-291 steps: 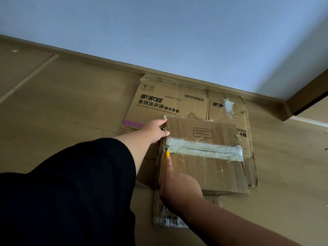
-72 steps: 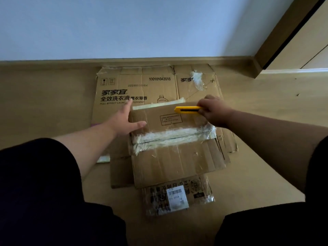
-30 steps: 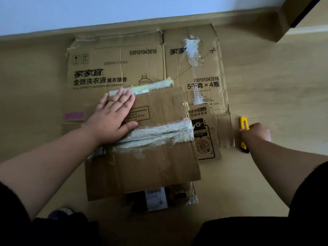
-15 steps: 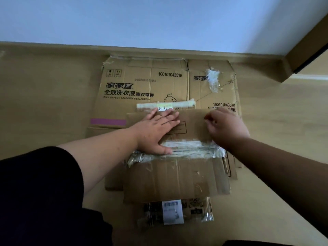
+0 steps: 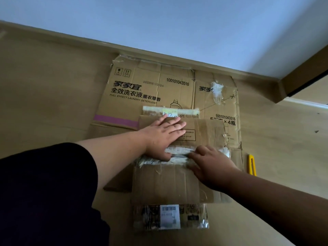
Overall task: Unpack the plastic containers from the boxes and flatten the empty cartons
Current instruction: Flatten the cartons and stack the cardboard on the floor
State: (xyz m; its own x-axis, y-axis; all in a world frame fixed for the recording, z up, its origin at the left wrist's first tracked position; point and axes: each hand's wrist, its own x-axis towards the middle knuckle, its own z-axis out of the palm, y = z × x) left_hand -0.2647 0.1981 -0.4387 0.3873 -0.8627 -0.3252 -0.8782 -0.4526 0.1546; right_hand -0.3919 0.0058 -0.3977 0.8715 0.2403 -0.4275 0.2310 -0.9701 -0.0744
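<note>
Cardboard carton flattened, both hands pressing

Both hands, left and right, press down flat, fingers straight.

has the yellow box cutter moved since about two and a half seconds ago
Yes. Then the right hand held it over the taped carton's far edge; now the yellow box cutter lies on the floor, right of the printed detergent carton.
</note>
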